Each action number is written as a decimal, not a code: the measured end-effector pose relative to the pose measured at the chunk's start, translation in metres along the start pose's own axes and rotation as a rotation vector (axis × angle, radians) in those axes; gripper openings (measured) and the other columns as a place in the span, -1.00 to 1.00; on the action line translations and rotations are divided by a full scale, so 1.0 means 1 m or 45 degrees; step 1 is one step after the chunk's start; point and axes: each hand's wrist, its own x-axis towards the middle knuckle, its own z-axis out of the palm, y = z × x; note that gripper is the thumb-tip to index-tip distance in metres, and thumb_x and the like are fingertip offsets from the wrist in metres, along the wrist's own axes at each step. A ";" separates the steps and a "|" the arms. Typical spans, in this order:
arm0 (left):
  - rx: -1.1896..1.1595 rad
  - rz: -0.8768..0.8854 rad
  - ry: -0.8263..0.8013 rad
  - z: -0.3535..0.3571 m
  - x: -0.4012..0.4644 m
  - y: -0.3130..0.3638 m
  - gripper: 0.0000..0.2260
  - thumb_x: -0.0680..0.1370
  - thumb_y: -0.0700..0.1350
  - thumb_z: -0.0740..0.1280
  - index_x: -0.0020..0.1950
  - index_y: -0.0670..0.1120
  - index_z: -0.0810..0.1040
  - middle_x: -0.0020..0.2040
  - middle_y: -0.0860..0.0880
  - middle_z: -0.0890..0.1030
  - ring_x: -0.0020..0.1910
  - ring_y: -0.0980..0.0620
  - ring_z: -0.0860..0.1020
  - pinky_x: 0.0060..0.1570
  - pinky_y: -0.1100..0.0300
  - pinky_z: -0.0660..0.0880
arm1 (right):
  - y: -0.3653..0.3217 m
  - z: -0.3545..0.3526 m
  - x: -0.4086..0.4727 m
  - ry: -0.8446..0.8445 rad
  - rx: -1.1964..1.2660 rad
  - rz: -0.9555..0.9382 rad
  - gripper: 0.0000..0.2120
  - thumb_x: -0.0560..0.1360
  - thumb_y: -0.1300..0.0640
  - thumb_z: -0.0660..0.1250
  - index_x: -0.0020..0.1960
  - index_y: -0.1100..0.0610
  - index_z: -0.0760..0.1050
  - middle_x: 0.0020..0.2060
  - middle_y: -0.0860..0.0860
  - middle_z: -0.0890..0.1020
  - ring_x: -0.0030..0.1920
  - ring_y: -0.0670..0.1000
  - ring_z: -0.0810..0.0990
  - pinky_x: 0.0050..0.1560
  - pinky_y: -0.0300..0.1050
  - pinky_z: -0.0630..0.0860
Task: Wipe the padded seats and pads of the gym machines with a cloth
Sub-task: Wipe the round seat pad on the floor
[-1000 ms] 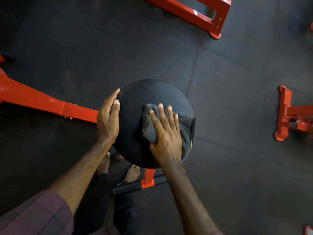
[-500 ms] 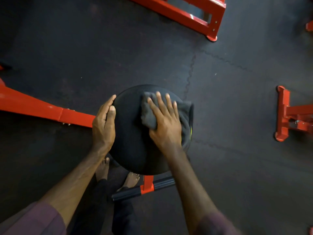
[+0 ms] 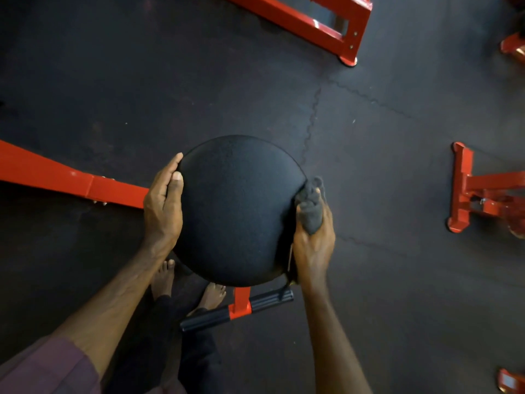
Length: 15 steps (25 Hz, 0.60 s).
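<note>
Red frames [image 3: 312, 22] ring the round pad [image 3: 235, 211]; left fingers [image 3: 170, 172] flat against its edge, right fingers [image 3: 318, 194] bunching the cloth [image 3: 312, 214].

The pad [image 3: 235, 211] is hiding the right hand's [image 3: 312, 245] fingertips, most of the cloth [image 3: 311, 206], and its own post.

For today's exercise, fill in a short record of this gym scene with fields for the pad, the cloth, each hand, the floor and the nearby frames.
pad: round black padded seat, top bare
cloth: dark grey cloth, bunched at the pad's right edge
right hand: right hand grips the cloth against the pad's side
left hand: left hand rests flat on the pad's left rim
floor: dark rubber mats with visible seams
frames: red steel machine frames around the pad
handle: black foot bar below the pad
</note>
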 end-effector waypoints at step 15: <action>0.107 0.095 -0.031 -0.002 0.013 -0.004 -0.64 0.74 -0.12 0.17 0.52 -0.08 0.52 0.48 0.06 0.55 0.50 0.15 0.46 0.55 0.05 0.36 | -0.057 0.015 0.099 -0.425 -0.450 -0.210 -0.63 0.53 -0.20 0.44 0.30 -0.17 0.58 0.14 -0.15 0.71 0.20 -0.01 0.66 0.24 -0.02 0.57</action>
